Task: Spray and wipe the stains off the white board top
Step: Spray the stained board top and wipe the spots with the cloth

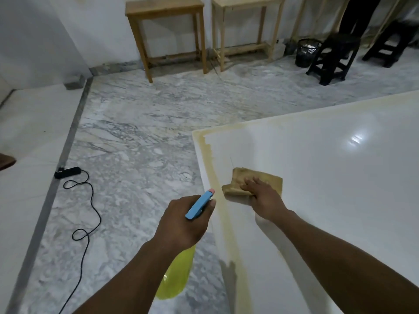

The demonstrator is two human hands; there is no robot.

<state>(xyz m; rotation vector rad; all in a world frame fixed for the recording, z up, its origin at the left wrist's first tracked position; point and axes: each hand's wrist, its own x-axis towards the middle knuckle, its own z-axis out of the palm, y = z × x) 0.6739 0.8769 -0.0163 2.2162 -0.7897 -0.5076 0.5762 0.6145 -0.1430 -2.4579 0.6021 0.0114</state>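
The white board top [328, 177] fills the right half of the view, glossy, with a yellow-brown stain band [215, 177] along its left and far edges. My left hand [181, 223] grips a spray bottle [199, 205] with a blue head and a yellow-green body [176, 277], held just off the board's left edge, nozzle pointing away from me. My right hand [263, 196] lies flat on a tan cloth [272, 180], pressing it on the board near the stained left edge.
Marble floor [140, 143] lies left of the board, with a black power strip [68, 172] and its looping cable [88, 214]. Two wooden tables [165, 10] stand at the far wall. A black mesh bin [307, 52] and black stools [333, 57] sit at the far right.
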